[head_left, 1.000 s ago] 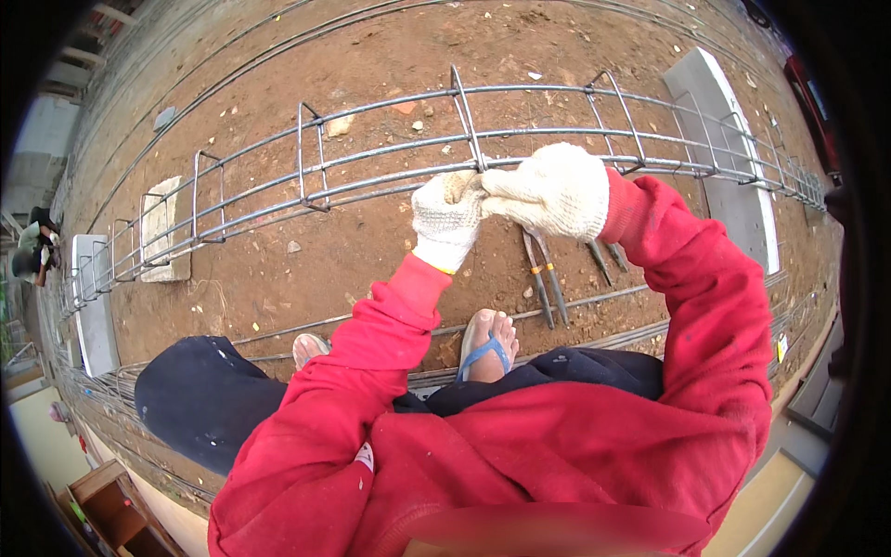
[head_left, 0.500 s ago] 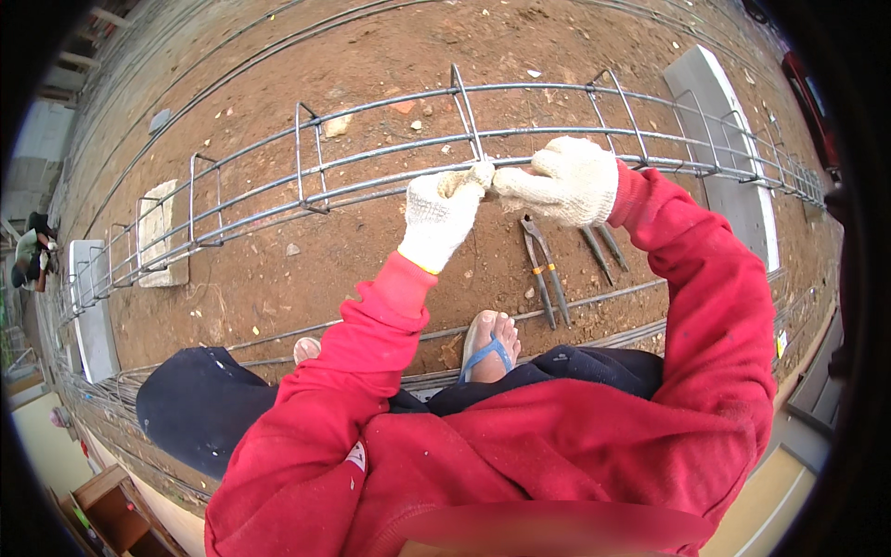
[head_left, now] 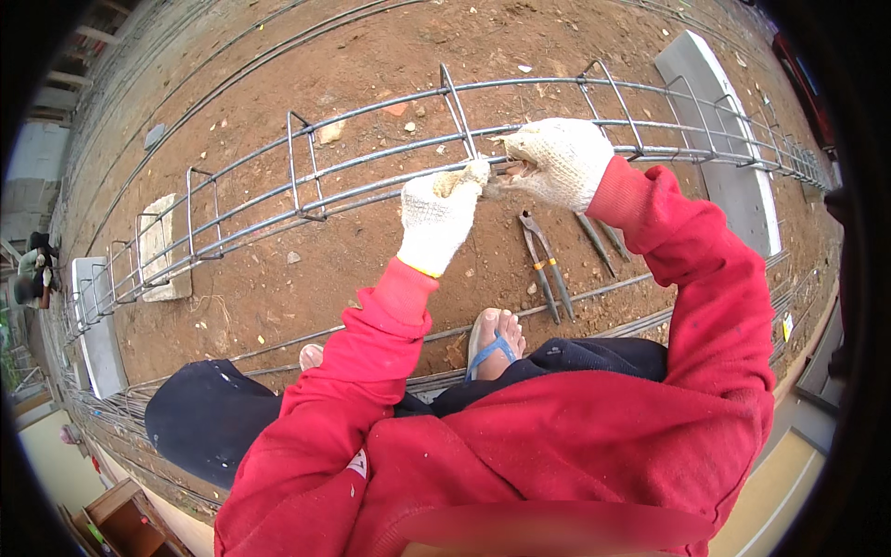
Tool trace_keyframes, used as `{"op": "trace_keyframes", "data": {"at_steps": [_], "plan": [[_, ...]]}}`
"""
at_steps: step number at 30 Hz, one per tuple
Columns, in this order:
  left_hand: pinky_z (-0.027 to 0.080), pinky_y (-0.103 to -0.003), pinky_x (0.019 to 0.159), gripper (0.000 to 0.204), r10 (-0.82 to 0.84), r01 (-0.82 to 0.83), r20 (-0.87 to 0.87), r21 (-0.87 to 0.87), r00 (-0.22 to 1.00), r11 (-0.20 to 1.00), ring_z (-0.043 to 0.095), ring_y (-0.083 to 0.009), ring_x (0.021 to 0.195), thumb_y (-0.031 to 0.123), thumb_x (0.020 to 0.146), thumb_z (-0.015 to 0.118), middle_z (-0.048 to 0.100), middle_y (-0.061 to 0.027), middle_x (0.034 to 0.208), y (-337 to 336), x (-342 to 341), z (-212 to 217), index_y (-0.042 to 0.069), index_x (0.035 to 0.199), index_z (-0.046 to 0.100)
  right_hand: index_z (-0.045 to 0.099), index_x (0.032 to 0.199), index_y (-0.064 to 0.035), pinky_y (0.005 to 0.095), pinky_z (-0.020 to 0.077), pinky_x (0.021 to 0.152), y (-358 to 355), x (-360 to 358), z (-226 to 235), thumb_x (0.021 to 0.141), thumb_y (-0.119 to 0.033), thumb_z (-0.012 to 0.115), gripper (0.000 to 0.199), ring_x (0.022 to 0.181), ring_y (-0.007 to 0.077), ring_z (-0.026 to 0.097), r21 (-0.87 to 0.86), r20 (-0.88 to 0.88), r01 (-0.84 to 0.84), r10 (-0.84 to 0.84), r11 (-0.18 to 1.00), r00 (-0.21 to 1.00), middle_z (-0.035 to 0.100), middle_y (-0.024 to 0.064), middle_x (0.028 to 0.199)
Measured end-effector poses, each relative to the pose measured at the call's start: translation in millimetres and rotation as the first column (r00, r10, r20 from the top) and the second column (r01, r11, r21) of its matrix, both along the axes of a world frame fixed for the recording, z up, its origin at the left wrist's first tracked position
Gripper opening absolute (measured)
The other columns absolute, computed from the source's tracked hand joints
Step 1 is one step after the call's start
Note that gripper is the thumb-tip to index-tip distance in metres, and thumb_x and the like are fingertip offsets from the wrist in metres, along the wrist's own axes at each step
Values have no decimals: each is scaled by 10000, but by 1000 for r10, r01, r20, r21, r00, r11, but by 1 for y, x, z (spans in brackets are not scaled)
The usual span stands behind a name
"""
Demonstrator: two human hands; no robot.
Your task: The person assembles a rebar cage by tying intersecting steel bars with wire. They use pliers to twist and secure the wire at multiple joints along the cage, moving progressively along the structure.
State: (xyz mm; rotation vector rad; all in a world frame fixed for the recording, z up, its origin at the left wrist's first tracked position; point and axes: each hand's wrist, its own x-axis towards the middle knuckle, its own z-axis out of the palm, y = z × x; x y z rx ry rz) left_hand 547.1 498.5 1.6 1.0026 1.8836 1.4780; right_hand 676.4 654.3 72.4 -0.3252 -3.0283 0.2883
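A long rebar cage (head_left: 380,136) of steel bars and square stirrups runs across in front of me. At the near lower corner of a stirrup (head_left: 457,111), my left hand (head_left: 436,218), in a white knit glove, is closed with thumb and fingertips pressed on the joint; the exact pinch point is hidden. Just right of it, my right hand (head_left: 557,165), gloved too, hovers at the same bar with thumb and forefinger apart. No object shows plainly between them. Below, pincers (head_left: 543,265) with orange bands on their handles lie on the soil, beside another dark two-handled tool (head_left: 597,243).
Pale blocks (head_left: 729,148) (head_left: 97,325) support the cage on both sides, with a rough stone block (head_left: 162,246) at left. Loose bars (head_left: 594,295) lie near my sandalled foot (head_left: 494,343). Another person (head_left: 35,271) crouches far left. Brown earth (head_left: 306,251) spreads beneath.
My right hand has rolled over and risen slightly, its thumb and forefinger parting. My left hand stays at the joint. The view has shifted a little.
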Motion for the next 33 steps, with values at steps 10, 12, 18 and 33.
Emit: {"op": "trace_keyframes", "data": {"at_steps": [10, 12, 18, 33], "plan": [[472, -260, 634, 220, -53, 57, -77, 52, 996, 997, 604, -73, 700, 161, 937, 666, 737, -66, 804, -3, 0, -3, -40, 996, 733, 658, 1063, -109, 454, 538, 727, 4, -20, -16, 826, -229, 664, 265, 817, 350, 679, 84, -66, -135, 141, 987, 988, 693, 133, 865], [473, -260, 634, 210, -49, 54, -81, 61, 996, 997, 607, -76, 701, 150, 933, 666, 736, -67, 803, -4, 0, -2, -39, 998, 733, 639, 1094, -96, 432, 532, 723, 8, -26, -16, 814, -217, 692, 310, 818, 353, 673, -49, -44, -126, 124, 991, 991, 694, 135, 883], [479, -259, 634, 181, -58, 74, -164, 93, 985, 993, 617, -83, 700, 116, 929, 662, 738, -74, 805, -3, -2, -11, -28, 1013, 733, 454, 1414, 40, 279, 518, 702, 36, -39, 21, 804, -132, 703, 681, 796, 123, 608, -849, 268, 270, -69, 455, 961, 649, 54, 845], [501, -257, 633, 187, -60, 77, -162, 98, 985, 992, 658, -93, 713, 99, 954, 623, 745, -91, 818, -2, 2, -9, -28, 1039, 730, 622, 1197, 34, 306, 528, 717, 11, -38, -5, 744, -138, 728, 496, 805, 162, 647, -757, -18, 213, -345, 618, 939, 691, 123, 883]]}}
